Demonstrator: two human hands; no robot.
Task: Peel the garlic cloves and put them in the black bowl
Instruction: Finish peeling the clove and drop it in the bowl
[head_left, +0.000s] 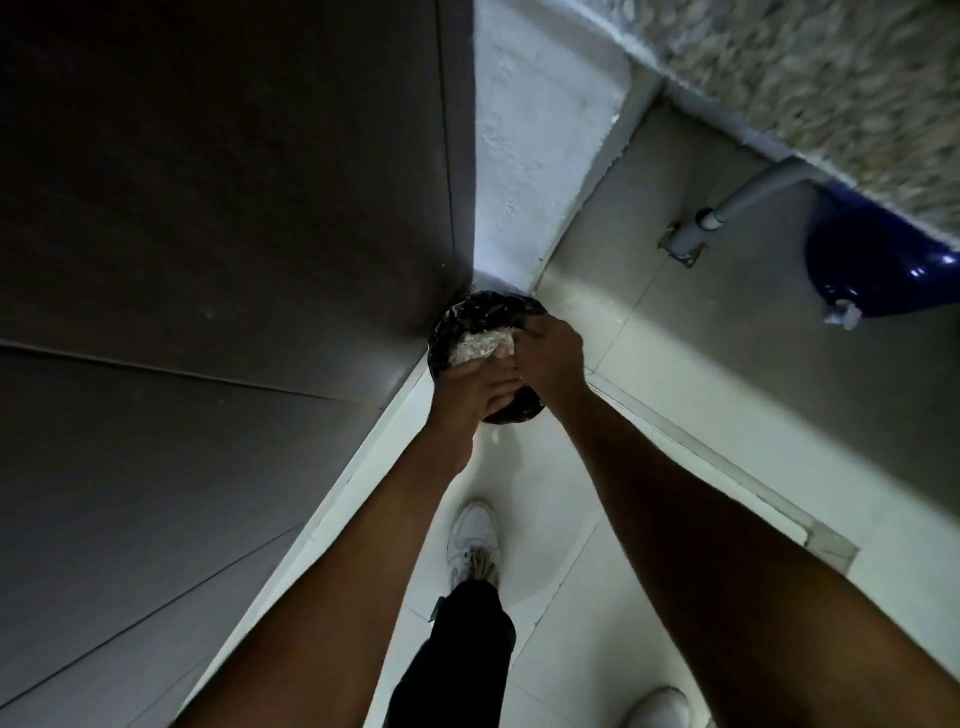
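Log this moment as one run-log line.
view: head | hands: both over black-lined bin, floor corner | holding: whitish peels | left: beneath peels | right: on top | dumping: uncertain

Floor (561, 571): pale glossy tiles with thin grout lines, narrow strip between a dark panelled wall on the left and a lighter tiled wall on the right. On it: round black-lined bin (470, 312) tucked into the corner where the dark wall meets a white plastered column. Small white scrap (496, 434) on the tile just in front of the bin's near edge. Person's two white sneakers on the floor: one (474, 540) mid-strip, laces showing, black trouser leg above it; the other (657, 709) at the bottom edge, only its toe in view. Metal-framed floor drain strip (810, 535) along the right wall's base.
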